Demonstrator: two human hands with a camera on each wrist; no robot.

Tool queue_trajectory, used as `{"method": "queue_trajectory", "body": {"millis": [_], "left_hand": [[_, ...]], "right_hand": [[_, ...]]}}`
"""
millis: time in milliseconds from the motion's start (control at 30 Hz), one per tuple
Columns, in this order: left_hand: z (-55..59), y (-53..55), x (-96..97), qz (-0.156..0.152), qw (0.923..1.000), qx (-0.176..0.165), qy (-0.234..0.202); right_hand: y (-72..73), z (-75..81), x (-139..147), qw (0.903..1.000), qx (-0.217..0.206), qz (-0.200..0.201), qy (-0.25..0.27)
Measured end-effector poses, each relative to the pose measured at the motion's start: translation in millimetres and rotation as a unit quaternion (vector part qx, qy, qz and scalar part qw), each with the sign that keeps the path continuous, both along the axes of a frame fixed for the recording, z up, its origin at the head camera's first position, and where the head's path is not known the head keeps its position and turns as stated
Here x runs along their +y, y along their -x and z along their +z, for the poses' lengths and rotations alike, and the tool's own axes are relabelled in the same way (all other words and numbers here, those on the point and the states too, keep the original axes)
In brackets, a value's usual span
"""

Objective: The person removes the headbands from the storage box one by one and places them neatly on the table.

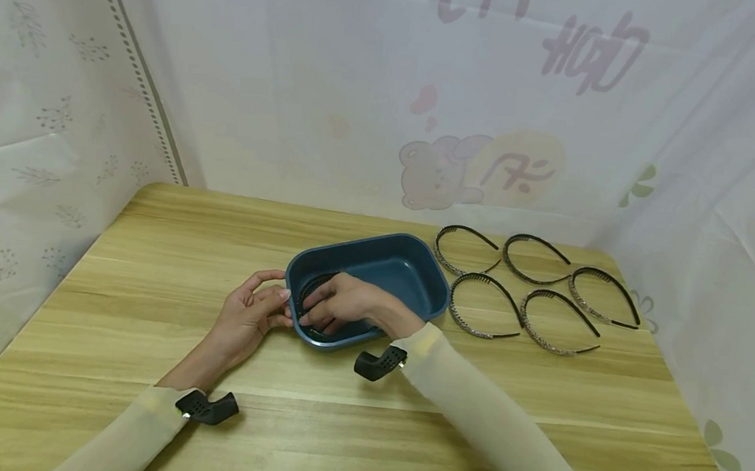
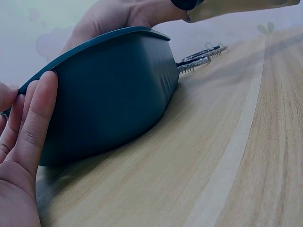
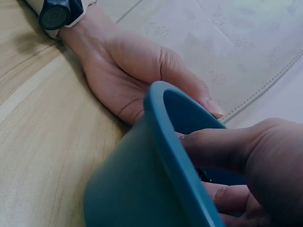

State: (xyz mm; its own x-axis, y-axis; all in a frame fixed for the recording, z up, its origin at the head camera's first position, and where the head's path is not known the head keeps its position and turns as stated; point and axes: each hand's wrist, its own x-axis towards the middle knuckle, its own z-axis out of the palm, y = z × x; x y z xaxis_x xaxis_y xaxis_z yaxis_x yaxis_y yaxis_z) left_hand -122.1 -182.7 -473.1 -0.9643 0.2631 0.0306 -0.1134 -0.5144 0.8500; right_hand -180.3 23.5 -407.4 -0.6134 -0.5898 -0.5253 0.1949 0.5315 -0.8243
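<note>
A deep blue plastic box (image 1: pixel 409 256) with rounded corners stands on the table. At its left end my left hand (image 1: pixel 247 321) pinches the rim, thumb on top and fingers against the outer wall; the left wrist view shows those fingers (image 2: pixel 40 109) on the wall. My right hand (image 1: pixel 348 303) reaches inside the same end, its bent fingers around a black toothed headband (image 1: pixel 312 284). The hand covers much of this headband. Between thumb and fingers, a dark bit of headband (image 3: pixel 203 175) shows in the right wrist view.
Several black headbands with glittery, beaded sides lie right of the box, among them a near one (image 1: pixel 476 335) close to its wall and a far right one (image 1: pixel 619 291). The wooden table (image 1: pixel 308 444) meets printed cloth (image 1: pixel 308 97) at the back and sides.
</note>
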Motion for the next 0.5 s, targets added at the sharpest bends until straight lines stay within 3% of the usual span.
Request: {"method": "queue_trajectory", "body": {"millis": [500], "left_hand": [[0.0,-0.8,-0.1,-0.001,1.0000,0.001,-0.003]], "right_hand": [[-4.9,-1.6,3.9,0.9996,0.018,0.015,0.012]]}}
